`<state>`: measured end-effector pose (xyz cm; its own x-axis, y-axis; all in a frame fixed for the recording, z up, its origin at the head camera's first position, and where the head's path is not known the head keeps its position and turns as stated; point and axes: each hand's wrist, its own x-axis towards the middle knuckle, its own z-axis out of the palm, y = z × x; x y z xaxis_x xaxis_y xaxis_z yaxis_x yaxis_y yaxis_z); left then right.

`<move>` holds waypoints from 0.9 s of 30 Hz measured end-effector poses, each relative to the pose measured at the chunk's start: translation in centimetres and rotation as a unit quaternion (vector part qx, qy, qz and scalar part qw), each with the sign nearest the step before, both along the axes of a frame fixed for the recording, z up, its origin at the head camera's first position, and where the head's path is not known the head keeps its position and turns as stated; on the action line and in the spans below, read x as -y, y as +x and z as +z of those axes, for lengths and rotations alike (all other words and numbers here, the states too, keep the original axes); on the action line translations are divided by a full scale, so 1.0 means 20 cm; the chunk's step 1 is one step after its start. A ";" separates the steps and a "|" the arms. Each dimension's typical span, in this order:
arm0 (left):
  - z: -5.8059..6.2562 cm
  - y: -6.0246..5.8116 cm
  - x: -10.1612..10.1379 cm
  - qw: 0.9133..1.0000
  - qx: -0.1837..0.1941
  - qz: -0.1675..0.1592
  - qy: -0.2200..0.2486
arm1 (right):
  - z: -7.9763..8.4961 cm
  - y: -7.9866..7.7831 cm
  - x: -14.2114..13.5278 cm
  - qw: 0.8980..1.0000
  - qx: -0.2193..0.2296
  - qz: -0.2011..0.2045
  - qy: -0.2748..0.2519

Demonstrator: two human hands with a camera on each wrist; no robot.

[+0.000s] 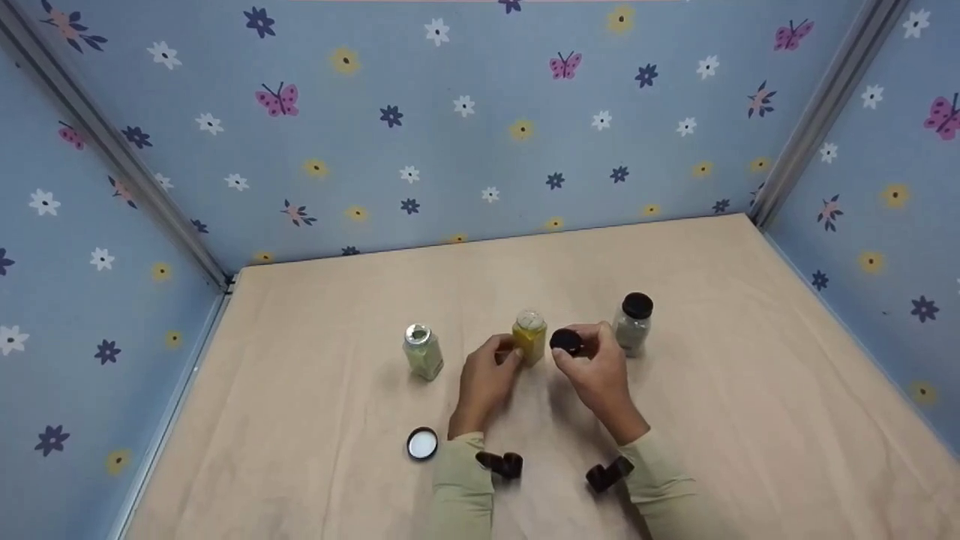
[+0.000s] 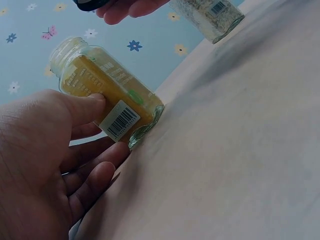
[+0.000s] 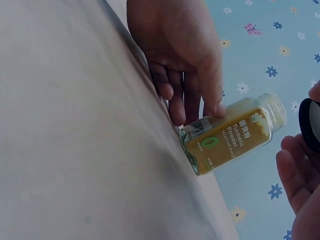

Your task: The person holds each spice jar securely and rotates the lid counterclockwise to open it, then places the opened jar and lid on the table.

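Note:
A glass jar of yellow turmeric powder (image 1: 529,343) stands upright on the table, its mouth uncapped. My left hand (image 1: 489,379) grips it low on the side, thumb across the barcode label (image 2: 120,121) in the left wrist view. Just right of the jar, my right hand (image 1: 600,371) pinches a black lid (image 1: 566,342) by its rim, apart from the jar. In the right wrist view the lid (image 3: 311,125) shows at the right edge, and the turmeric jar (image 3: 232,135) turns its printed front to the camera.
A jar with green contents (image 1: 424,352) stands uncapped at the left. A loose black-rimmed lid (image 1: 422,444) lies nearer me, its white inside up. Close behind my right hand stands a jar with a black cap (image 1: 634,322). Flowered panels (image 1: 480,112) wall the table.

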<state>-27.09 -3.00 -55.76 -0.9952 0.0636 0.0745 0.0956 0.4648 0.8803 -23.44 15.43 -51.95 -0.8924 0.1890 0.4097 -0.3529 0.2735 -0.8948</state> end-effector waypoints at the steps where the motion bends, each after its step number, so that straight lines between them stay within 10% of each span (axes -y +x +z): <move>1: 0.00 0.00 0.00 1.000 -0.002 -0.002 -0.001 | 0.00 0.00 0.00 1.000 -0.001 0.002 -0.004; 27: -0.01 -0.01 0.00 1.000 0.006 -0.001 -0.008 | 0.14 0.22 0.06 0.996 0.061 0.053 0.048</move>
<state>-27.20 -3.01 -55.90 -0.9959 0.0659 0.0615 0.0856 0.4792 0.8735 -18.94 14.28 -49.11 -0.9496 0.0569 0.3082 -0.2741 0.3264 -0.9046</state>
